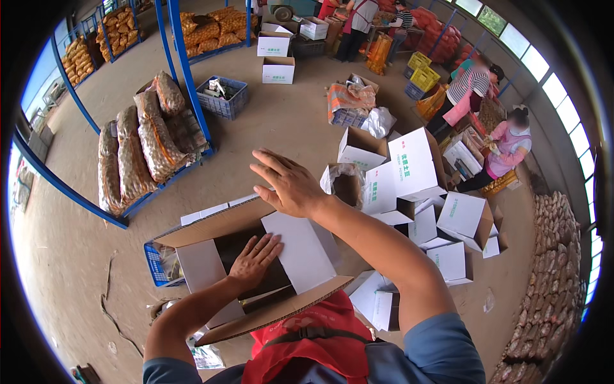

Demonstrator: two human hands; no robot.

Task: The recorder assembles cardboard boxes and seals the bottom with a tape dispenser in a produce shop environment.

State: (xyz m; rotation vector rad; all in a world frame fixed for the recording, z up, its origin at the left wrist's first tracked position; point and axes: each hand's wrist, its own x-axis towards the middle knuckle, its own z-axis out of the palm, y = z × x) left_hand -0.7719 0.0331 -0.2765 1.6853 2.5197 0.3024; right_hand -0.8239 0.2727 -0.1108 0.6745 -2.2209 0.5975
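In front of my body is a white cardboard carton with brown insides; its long brown flap (217,224) and white end flap (297,251) stand out around a dark opening. My left hand (254,261) reaches over that opening, fingers stretched flat, the fingertips at the edge of the white end flap. Whether they press on it I cannot tell. Beyond the carton's far side my right hand (291,185) is raised with fingers spread and holds nothing. The carton's bottom is in shadow.
Several white cartons (409,166) pile up at my right. Filled mesh sacks (144,141) lie on a blue rack (173,182) at the left. Blue crates (222,97) stand on the floor. Co-workers (508,144) work at the far right, near stacked sacks (543,281).
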